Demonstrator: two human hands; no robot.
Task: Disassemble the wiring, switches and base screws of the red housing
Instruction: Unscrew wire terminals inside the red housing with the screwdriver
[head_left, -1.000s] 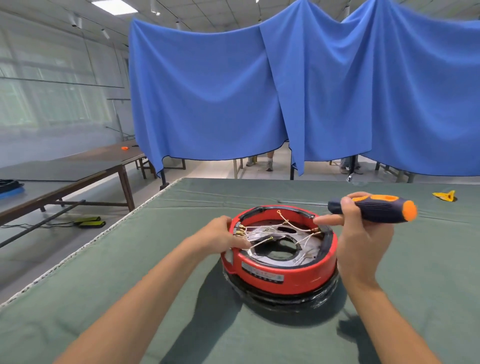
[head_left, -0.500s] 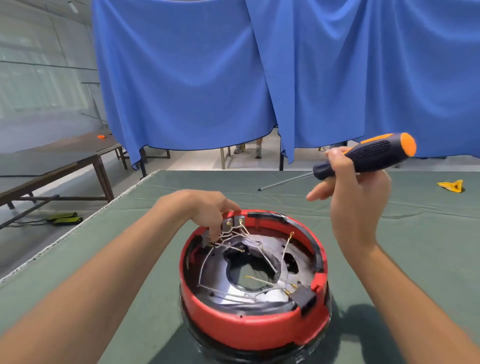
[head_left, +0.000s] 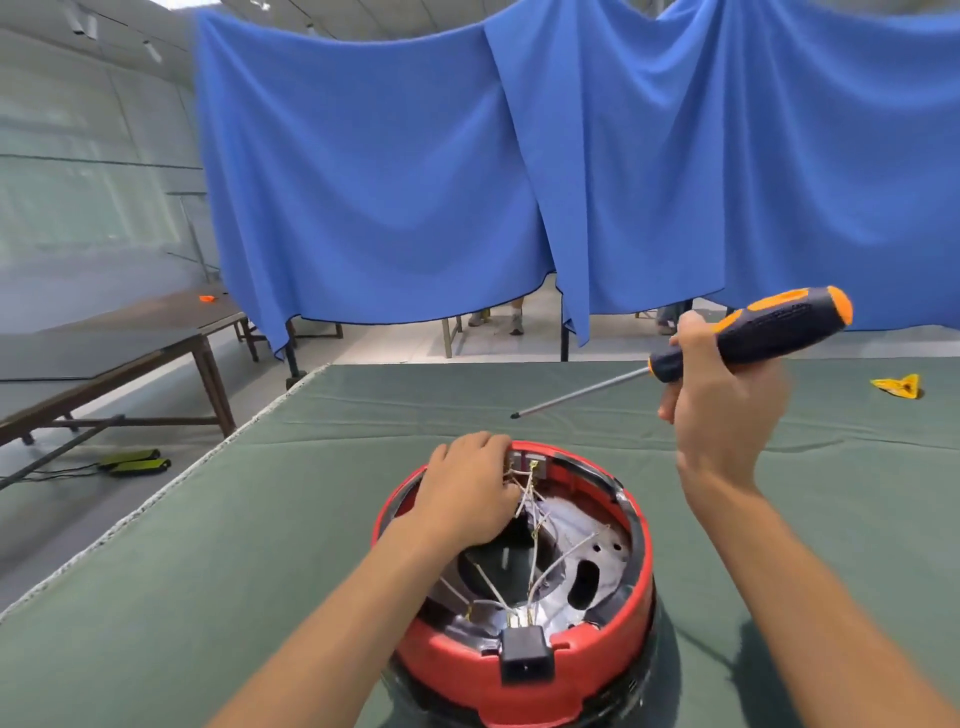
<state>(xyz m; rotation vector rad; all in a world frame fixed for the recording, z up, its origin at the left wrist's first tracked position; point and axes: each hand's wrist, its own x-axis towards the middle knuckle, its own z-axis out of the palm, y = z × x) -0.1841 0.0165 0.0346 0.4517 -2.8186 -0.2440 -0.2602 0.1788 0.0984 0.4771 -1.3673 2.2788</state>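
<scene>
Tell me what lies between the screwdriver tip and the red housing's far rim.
Head view: only bare green table cloth lies between the screwdriver tip and the red housing rim. The right hand holds the tool raised; the left hand is at the wires.

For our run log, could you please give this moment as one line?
left hand: at wires in housing | right hand: holds screwdriver raised

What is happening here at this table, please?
A person is taking apart a red housing on a green-covered table. The left hand reaches inside its far rim, at the wires. The right hand holds a screwdriver raised above the table, its tip touching nothing.
</scene>
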